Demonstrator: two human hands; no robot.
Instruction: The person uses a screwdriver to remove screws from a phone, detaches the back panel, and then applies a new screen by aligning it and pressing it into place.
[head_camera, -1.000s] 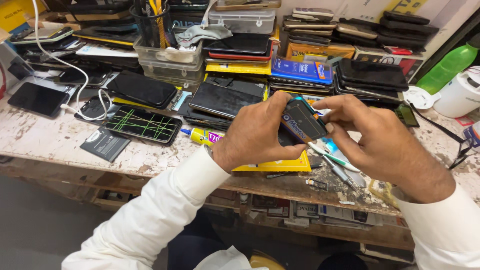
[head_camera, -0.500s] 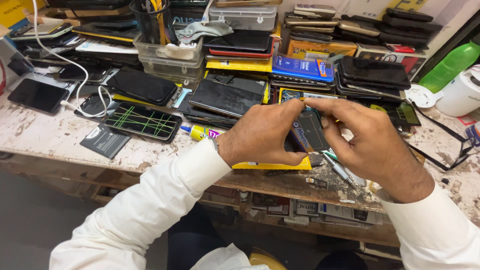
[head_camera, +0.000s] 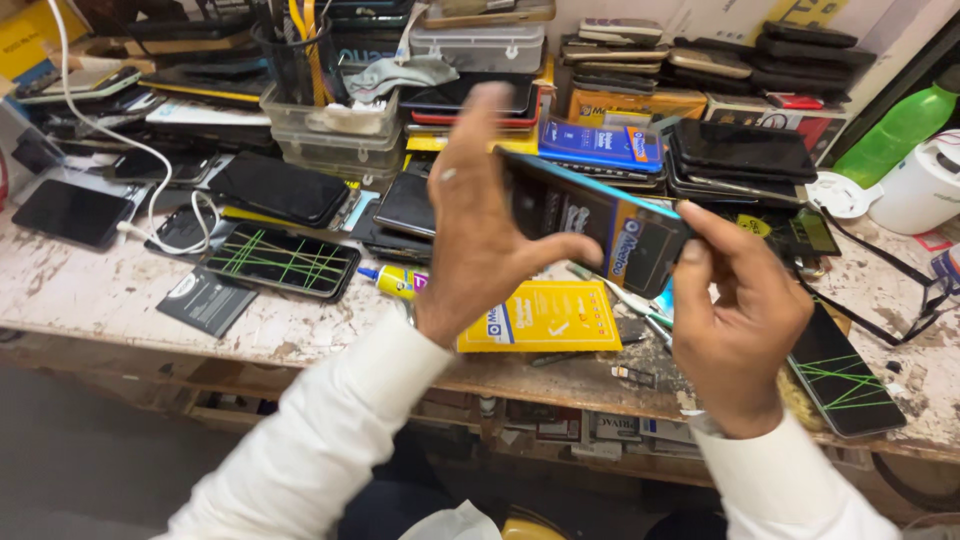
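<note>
On the left of the worn workbench (head_camera: 90, 300) lies a cracked phone screen (head_camera: 282, 262) beside a small glue tube (head_camera: 392, 282). The left hand (head_camera: 480, 225) and right hand (head_camera: 740, 310), set apart, each pinch one end of a dark smartphone (head_camera: 600, 225), held raised above a yellow packet (head_camera: 545, 318).

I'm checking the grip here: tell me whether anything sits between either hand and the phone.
Nothing visible does. The left hand pinches the phone at its left end with the thumb, and the right hand grips its right end with bare fingertips. The phone is held in the air above the yellow packet on the workbench.
</note>
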